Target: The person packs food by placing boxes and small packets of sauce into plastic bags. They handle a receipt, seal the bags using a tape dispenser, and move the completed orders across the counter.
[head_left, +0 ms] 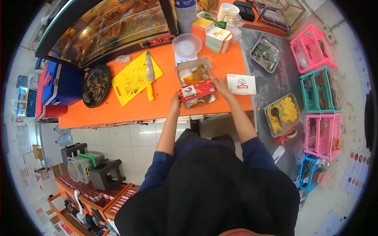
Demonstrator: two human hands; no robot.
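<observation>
Both my hands hold the red-and-white lid of a food box (197,90) at the orange counter's front. My left hand (175,104) grips its left end, and my right hand (221,87) has its right end. Behind the lid, an open box (183,72) shows rice and pieces of food. More food (199,103) is visible in front of it. A closed white box (241,84) lies just right of my right hand. To the left, a knife (149,72) with a yellow handle rests on a yellow cutting board (132,78) strewn with crumbs.
A glass food warmer (114,29) stands behind the board, with a black plate (96,85) at left. Behind the boxes are a clear bowl (187,45) and stacked cartons (218,39). A tub of yellow food (282,112) and plastic baskets (319,90) stand at right.
</observation>
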